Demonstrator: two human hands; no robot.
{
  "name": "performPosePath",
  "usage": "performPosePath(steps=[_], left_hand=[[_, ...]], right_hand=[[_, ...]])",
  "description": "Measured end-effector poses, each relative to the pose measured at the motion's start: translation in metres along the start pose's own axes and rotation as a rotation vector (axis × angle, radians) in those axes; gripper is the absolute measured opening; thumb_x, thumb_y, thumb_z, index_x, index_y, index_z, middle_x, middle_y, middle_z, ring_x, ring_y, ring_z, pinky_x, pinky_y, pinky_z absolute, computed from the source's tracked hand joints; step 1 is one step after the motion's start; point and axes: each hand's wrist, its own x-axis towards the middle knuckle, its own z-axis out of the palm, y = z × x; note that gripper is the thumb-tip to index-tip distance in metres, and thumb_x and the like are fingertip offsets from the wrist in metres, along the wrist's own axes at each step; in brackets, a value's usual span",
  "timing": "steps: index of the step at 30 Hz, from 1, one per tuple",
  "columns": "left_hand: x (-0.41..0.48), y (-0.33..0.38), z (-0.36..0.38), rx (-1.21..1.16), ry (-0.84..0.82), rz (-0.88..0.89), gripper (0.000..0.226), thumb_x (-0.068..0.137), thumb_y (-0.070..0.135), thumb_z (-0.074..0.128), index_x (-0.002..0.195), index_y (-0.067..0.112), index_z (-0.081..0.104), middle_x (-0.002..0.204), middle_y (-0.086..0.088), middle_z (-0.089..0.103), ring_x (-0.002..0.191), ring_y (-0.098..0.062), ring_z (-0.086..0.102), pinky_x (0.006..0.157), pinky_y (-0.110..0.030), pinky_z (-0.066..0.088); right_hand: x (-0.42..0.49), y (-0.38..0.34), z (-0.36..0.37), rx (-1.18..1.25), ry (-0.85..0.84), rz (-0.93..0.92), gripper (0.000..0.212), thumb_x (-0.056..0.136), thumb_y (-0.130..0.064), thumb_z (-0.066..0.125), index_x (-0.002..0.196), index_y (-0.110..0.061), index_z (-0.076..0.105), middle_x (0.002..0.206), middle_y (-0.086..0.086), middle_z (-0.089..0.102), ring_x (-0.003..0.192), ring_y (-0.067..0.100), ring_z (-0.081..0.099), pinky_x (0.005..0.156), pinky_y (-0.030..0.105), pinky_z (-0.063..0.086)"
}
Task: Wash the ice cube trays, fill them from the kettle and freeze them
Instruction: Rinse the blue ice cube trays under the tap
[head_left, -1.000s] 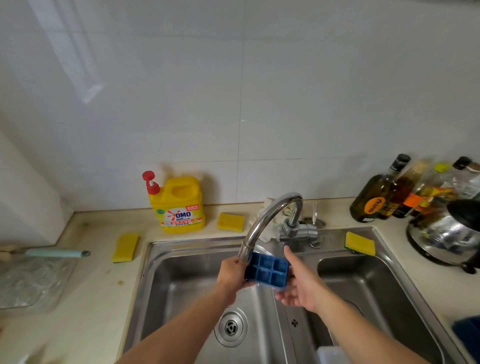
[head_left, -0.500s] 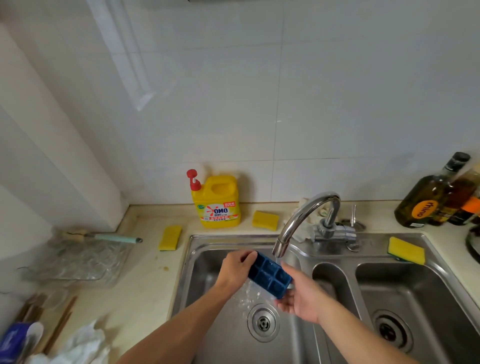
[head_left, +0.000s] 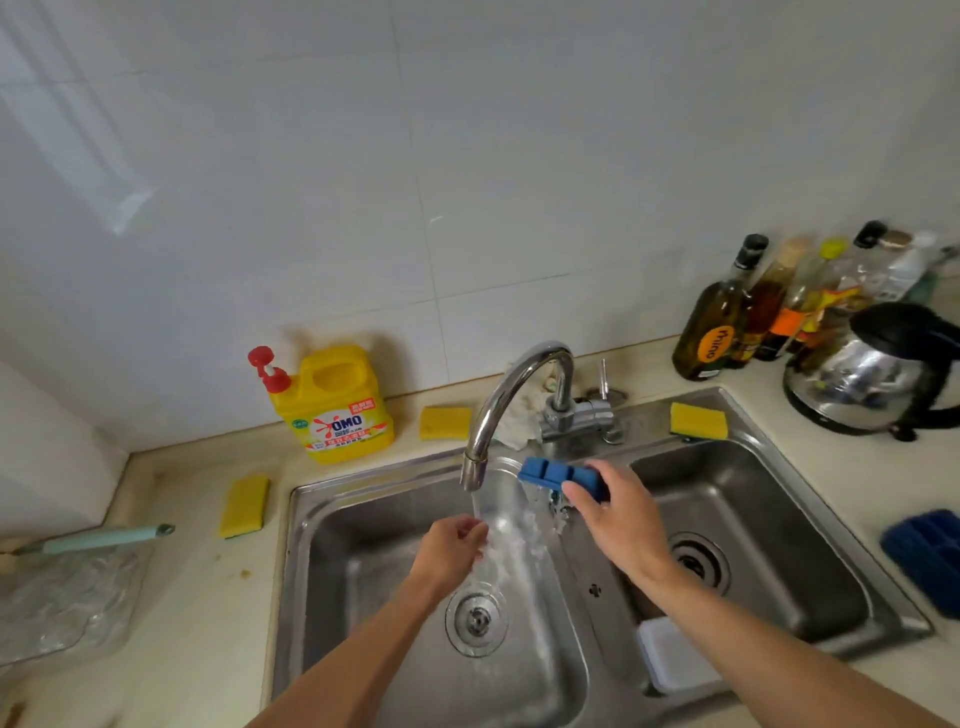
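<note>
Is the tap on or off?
On: water streams from the tap past the left hand into the left basin; the right hand holds the tray beside it.

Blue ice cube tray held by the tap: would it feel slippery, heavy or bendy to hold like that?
Probably slippery: water drips from the blue ice cube tray beside the running tap. Likely light, since the right hand holds it by one end alone. It seems fairly stiff: it juts out without sagging.
</note>
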Motion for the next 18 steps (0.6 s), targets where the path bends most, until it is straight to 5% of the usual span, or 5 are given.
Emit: performPosePath(steps=[2,5,10,14,18], left_hand=[[0.004,0.009,0.015,0.003,-0.055,0.024,0.023,0.104,0.019,0.055,0.102,0.005,0.072,0.089,-0.010,0.071,0.074,-0.016,0.062,0.069,-0.031,0.049],[0.008,0.023,0.038,0.008,-0.148,0.049,0.020,0.104,0.017,0.053,0.102,0.007,0.070,0.088,-0.008,0.068,0.076,-0.015,0.062,0.065,-0.028,0.048],[0.014,0.034,0.067,0.088,-0.210,0.114,0.019,0.104,0.022,0.055,0.093,0.016,0.070,0.089,-0.007,0.074,0.076,-0.015,0.069,0.064,-0.024,0.051],[0.018,0.047,0.083,0.139,-0.216,0.100,0.024,0.103,0.021,0.055,0.085,0.015,0.071,0.084,-0.013,0.073,0.074,-0.019,0.066,0.068,-0.029,0.050],[0.022,0.065,0.101,0.151,-0.143,0.083,0.019,0.102,0.022,0.058,0.092,0.014,0.071,0.090,-0.018,0.076,0.077,-0.032,0.070,0.069,-0.038,0.056]], right_hand=[[0.003,-0.004,-0.022,0.014,0.082,-0.067,0.049,0.094,-0.046,0.065,0.134,-0.018,0.058,0.124,-0.003,0.056,0.103,0.011,0.063,0.087,0.033,0.060],[0.004,-0.013,-0.059,0.021,0.242,-0.254,0.053,0.093,-0.048,0.063,0.135,-0.017,0.055,0.129,-0.004,0.053,0.112,0.014,0.062,0.090,0.038,0.060],[0.002,-0.003,-0.099,-0.009,0.432,-0.438,0.054,0.095,-0.052,0.060,0.138,-0.020,0.051,0.139,-0.005,0.048,0.125,0.012,0.054,0.095,0.029,0.056],[-0.014,0.058,-0.093,-0.161,0.312,-0.241,0.057,0.096,-0.042,0.064,0.140,-0.009,0.055,0.142,0.011,0.051,0.127,0.024,0.053,0.100,0.041,0.055],[-0.033,0.115,-0.102,-0.215,0.193,-0.066,0.059,0.097,-0.042,0.062,0.146,-0.010,0.051,0.147,0.012,0.048,0.132,0.026,0.050,0.105,0.039,0.051]])
